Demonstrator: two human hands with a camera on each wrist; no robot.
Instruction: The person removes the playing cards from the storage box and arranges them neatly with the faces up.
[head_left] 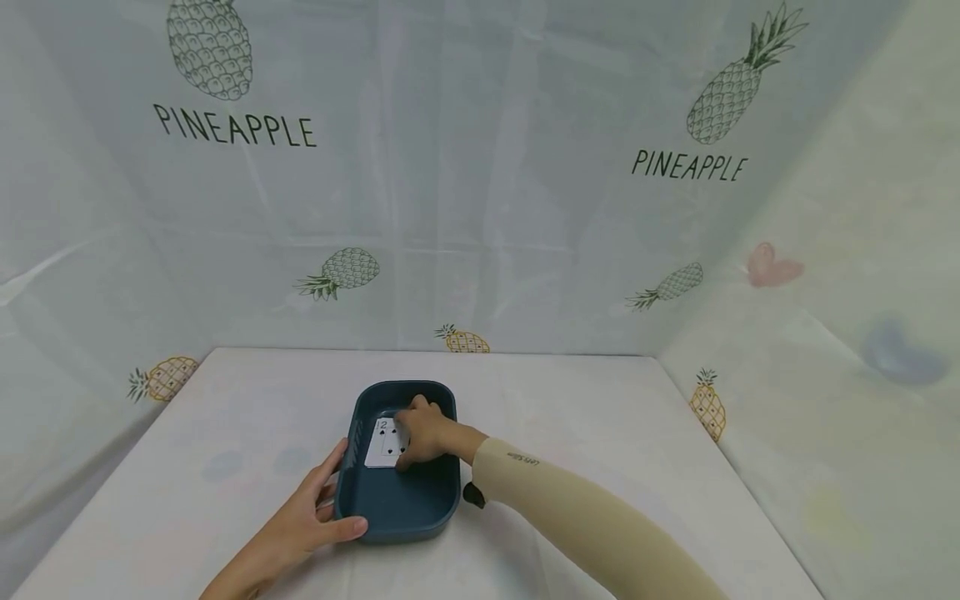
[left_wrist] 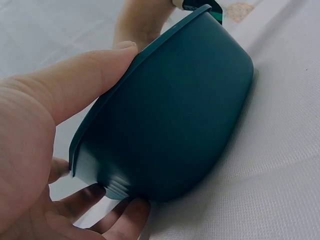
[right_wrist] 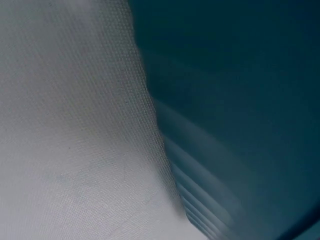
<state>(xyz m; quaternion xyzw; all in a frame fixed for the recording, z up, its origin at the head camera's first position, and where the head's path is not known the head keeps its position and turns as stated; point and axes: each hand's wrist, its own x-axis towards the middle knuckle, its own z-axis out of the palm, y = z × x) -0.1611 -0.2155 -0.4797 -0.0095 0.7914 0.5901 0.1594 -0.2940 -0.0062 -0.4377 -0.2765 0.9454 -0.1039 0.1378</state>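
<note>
A dark teal plastic tray (head_left: 397,512) with rounded corners stands on the white cloth. Inside it lies a white playing card (head_left: 380,450), printed with "12" and small dark pips. My left hand (head_left: 307,512) grips the tray's left near side, its thumb over the rim and its fingers along the outer wall, as the left wrist view shows up close. Reaching in over the right rim, my right hand (head_left: 426,432) holds the card between curled fingers and thumb, covering its right part. The right wrist view shows only the tray's ridged outer wall (right_wrist: 240,130) beside the cloth.
The table (head_left: 585,433) is covered with pale cloth. A curtain (head_left: 480,183) printed with pineapples hangs behind and at both sides. A beige sleeve (head_left: 585,517) covers the right forearm, with a small black object (head_left: 474,495) at its wrist.
</note>
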